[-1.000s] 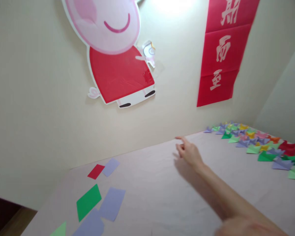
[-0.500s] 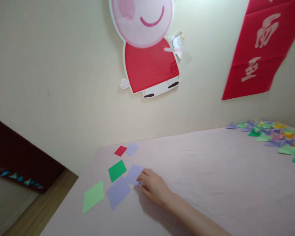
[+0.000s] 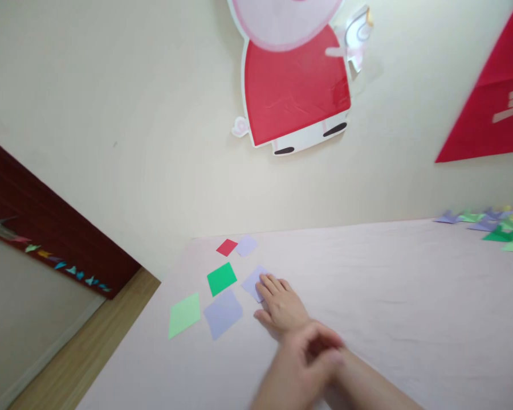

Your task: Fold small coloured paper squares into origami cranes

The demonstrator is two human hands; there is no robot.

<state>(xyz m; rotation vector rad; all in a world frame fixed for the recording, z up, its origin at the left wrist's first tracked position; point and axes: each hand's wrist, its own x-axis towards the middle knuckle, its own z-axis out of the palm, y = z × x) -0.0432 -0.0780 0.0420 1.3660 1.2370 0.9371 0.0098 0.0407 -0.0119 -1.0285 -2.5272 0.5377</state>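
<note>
My right hand (image 3: 283,304) lies palm down with its fingers stretched out, the fingertips on a lavender paper square (image 3: 252,283). In front of my right forearm is my left hand (image 3: 297,364), blurred, its fingers curled and the thumb apart from them. Whether it touches the forearm or holds anything, I cannot tell. To the left of my right hand lie another lavender paper square (image 3: 223,314), a dark green square (image 3: 222,279) and a light green square (image 3: 184,315). Farther back are a red square (image 3: 227,247) and a pale lavender one (image 3: 247,246).
Folded paper pieces in several colours (image 3: 502,230) stand at the right on the pink-covered table (image 3: 389,273). Behind it rises a wall with a pig cutout (image 3: 297,91) and a red banner (image 3: 487,119). Left of the table edge lies a wooden floor (image 3: 79,336).
My left hand has come into view from below, over my right forearm. My right hand's fingers have gone from bent to stretched flat on the lavender paper. The view has shifted left.
</note>
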